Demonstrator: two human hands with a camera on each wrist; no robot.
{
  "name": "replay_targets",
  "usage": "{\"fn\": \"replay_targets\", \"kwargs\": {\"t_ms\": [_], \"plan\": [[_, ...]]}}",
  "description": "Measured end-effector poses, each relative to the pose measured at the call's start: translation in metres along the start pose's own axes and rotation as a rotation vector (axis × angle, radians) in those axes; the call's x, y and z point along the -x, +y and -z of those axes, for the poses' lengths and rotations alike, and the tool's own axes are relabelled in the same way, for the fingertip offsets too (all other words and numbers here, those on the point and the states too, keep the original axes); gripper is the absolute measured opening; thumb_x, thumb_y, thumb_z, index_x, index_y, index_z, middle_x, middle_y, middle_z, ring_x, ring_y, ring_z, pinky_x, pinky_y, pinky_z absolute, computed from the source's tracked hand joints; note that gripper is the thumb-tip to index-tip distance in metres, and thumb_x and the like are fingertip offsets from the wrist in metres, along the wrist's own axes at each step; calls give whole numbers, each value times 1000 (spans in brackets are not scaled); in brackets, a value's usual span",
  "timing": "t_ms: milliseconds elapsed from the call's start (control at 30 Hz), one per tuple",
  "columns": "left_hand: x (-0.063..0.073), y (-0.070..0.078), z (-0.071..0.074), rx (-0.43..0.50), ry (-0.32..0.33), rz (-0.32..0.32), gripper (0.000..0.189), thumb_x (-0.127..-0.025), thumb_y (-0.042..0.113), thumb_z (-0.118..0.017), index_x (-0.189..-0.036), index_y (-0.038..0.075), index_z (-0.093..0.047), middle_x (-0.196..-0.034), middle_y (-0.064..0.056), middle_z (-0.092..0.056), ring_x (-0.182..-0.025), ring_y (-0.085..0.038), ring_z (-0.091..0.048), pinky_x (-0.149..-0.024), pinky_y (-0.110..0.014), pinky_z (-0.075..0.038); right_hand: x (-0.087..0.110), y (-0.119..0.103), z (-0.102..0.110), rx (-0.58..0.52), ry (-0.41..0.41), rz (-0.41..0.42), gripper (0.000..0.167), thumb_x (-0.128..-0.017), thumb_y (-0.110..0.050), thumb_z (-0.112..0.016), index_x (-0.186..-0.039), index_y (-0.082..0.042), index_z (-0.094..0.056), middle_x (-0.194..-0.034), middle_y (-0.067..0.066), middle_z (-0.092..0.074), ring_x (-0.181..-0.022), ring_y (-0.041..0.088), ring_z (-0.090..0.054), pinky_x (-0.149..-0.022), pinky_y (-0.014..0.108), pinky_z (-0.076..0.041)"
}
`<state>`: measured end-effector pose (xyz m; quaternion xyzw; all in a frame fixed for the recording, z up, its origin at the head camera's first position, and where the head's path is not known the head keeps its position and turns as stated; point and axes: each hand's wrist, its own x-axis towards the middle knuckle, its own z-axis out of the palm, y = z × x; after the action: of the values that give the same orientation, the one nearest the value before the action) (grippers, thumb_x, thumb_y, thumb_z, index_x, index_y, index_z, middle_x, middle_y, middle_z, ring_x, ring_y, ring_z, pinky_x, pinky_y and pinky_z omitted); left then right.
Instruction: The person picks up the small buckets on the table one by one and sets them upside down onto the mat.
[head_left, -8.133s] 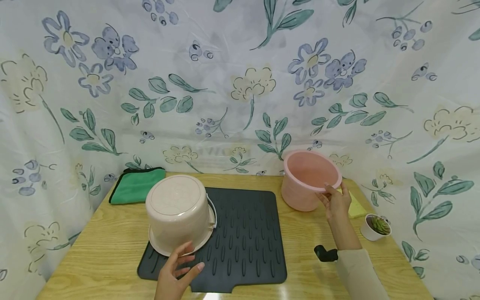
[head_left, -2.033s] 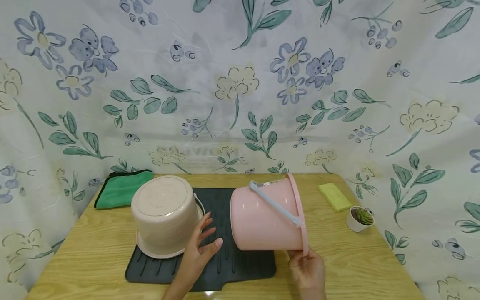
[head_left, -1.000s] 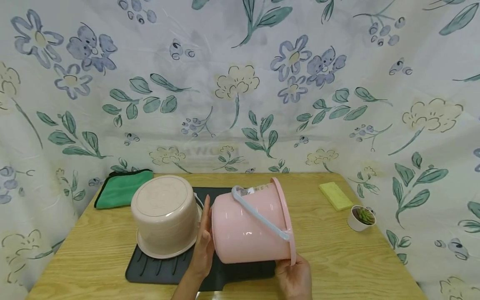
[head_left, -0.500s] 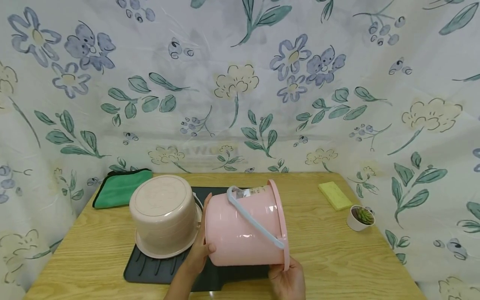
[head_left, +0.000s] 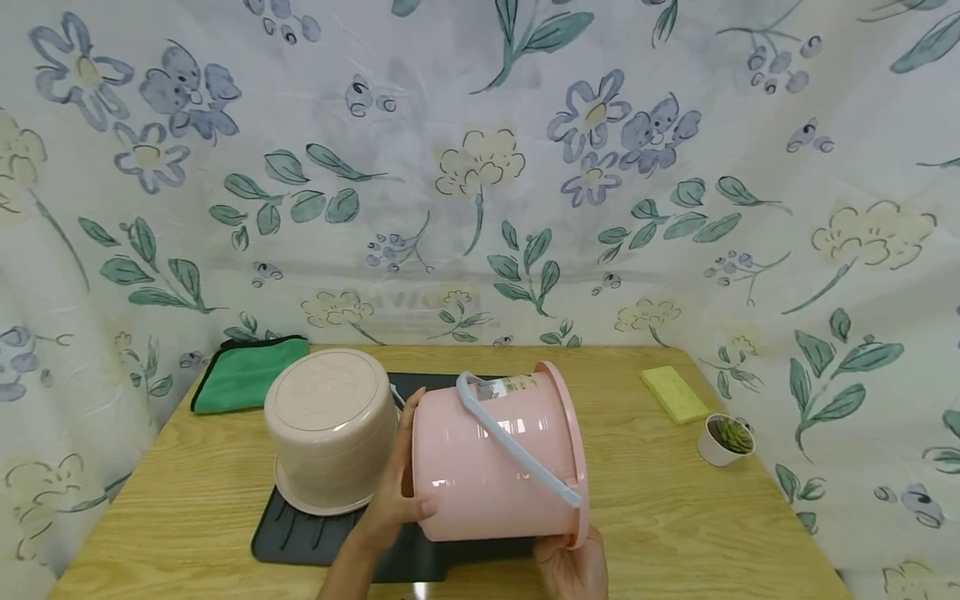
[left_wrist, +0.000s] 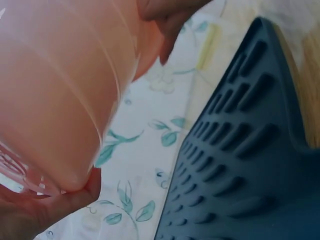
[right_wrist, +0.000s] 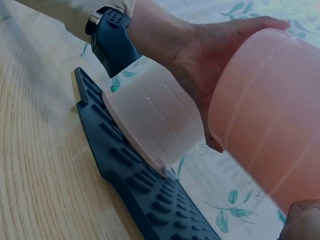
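Observation:
A pink bucket [head_left: 487, 475] with a pale blue handle [head_left: 517, 450] lies on its side in the air over the dark drying mat [head_left: 315, 533], mouth to the right. My left hand [head_left: 393, 500] grips its base, thumb on the near side and fingers behind; the right wrist view shows this left hand [right_wrist: 200, 60] spread across the bottom. From below, my right hand [head_left: 576, 568] holds the rim; in the left wrist view that right hand [left_wrist: 172, 15] is at the top. Just left of my left hand, a beige bucket [head_left: 330, 433] stands upside down on the mat.
A folded green cloth [head_left: 251, 375] lies at the back left of the wooden table [head_left: 675, 517]. At the right are a yellow sponge cloth [head_left: 673, 394] and a small potted succulent [head_left: 725, 439]. A floral curtain [head_left: 480, 167] hangs behind the table.
The pink bucket has come from the back right, tipped onto its side and moved left over the mat. My left hand has taken hold of its base; my right hand keeps the rim.

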<state>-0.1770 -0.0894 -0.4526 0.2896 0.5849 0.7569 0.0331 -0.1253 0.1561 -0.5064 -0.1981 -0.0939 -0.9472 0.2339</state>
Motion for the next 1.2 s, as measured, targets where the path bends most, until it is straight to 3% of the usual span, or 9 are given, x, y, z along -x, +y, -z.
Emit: {"fn": "replay_targets", "kwargs": {"t_ms": [167,333,467,567,700,800,900,1000,1200], "plan": [[-1,0,-7,-21,57,-53,100,-81,25,-65,-160,18,-4,-150,-9,-32,-124,-23,-44,-94,-42,-52,0,0,2,22,-2,19,30,-102,-1,-38,-117,2,-65,-112,15,-69,-98,19,-68,-81,16,-52],[-2,4,-11,-109,113,-87,98,-78,22,-64,-160,15,-10,-147,-7,-39,-118,-22,-51,-88,-40,-56,3,-5,-1,204,167,37,26,-98,-3,-45,-107,-4,-69,-102,10,-71,-91,17,-70,-81,23,-56],[-2,11,-14,-242,203,-45,102,-72,21,-69,-160,22,-17,-150,-3,-37,-119,-28,-50,-83,-41,-55,6,-18,-6,491,323,-80,36,-102,-11,-35,-100,-13,-71,-98,3,-72,-92,16,-69,-85,30,-57],[-3,19,-16,-365,260,-27,108,-65,21,-76,-158,27,-23,-154,-3,-31,-125,-34,-41,-84,-49,-52,6,-30,-10,818,450,-177,46,-107,-22,-27,-98,-25,-71,-98,-5,-72,-96,13,-67,-87,34,-56],[-6,30,-20,-558,298,-37,114,-57,27,-87,-156,32,-30,-155,-6,-25,-130,-37,-34,-89,-63,-48,3,-40,-13,1243,696,-226,26,-106,-29,-42,-112,-29,-68,-104,-11,-67,-98,12,-64,-88,38,-55],[-7,38,-24,-721,313,-27,114,-56,37,-90,-154,38,-32,-157,-9,-24,-133,-39,-36,-90,-67,-47,2,-45,-14,1487,801,-221,36,-100,-23,-56,-135,-12,-58,-112,-4,-64,-100,14,-63,-85,39,-56],[-8,43,-27,-869,321,-14,115,-55,46,-90,-153,43,-31,-158,-11,-23,-133,-43,-40,-87,-67,-48,1,-49,-14,1691,803,-206,53,-95,-18,-65,-142,-1,-48,-111,5,-62,-98,16,-62,-81,36,-57],[-9,46,-30,-969,329,-9,115,-54,52,-89,-153,44,-31,-158,-12,-22,-130,-44,-43,-86,-67,-50,1,-53,-13,1862,752,-170,49,-88,-15,-74,-133,-4,-57,-106,8,-59,-94,17,-60,-78,30,-55],[-11,49,-33,-1070,357,-16,118,-53,57,-89,-154,44,-29,-159,-15,-21,-132,-45,-40,-84,-69,-48,0,-67,-8,2121,487,-111,59,-78,-14,-84,-132,-12,-60,-106,12,-52,-92,25,-54,-74,29,-51]]}}
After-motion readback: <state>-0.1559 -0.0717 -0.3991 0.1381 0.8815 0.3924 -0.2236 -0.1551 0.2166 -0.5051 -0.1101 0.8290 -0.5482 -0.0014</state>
